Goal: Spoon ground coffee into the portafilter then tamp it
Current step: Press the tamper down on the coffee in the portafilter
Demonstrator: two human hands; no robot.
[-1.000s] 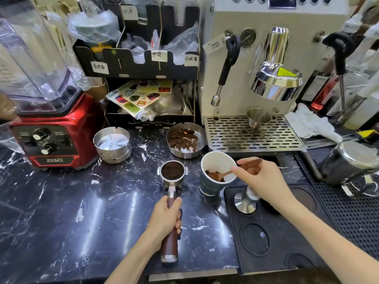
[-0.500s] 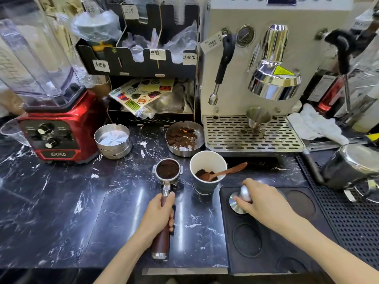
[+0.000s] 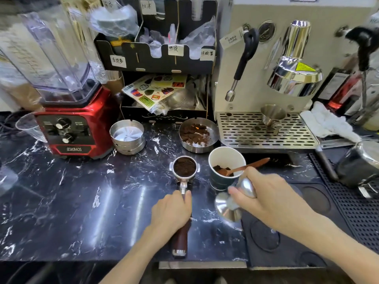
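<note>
Left hand (image 3: 172, 212): I had it closed round the portafilter (image 3: 184, 171) handle.
Right hand (image 3: 272, 199): I gripped the tamper (image 3: 231, 208), lifted and tilted, beside the cup (image 3: 224, 167).

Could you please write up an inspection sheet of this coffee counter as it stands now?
Surface: dark marble counter, glossy.
Job's things: portafilter filled with grounds; paper cup holding wooden spoon; tamper lifted and tilted.
Clutter: steel dish of spent grounds, empty steel tin, white cloth.
Hands: left hand grips portafilter handle; right hand holds tamper.
Cables: nothing seen.
Surroundings: red blender, espresso machine.
</note>
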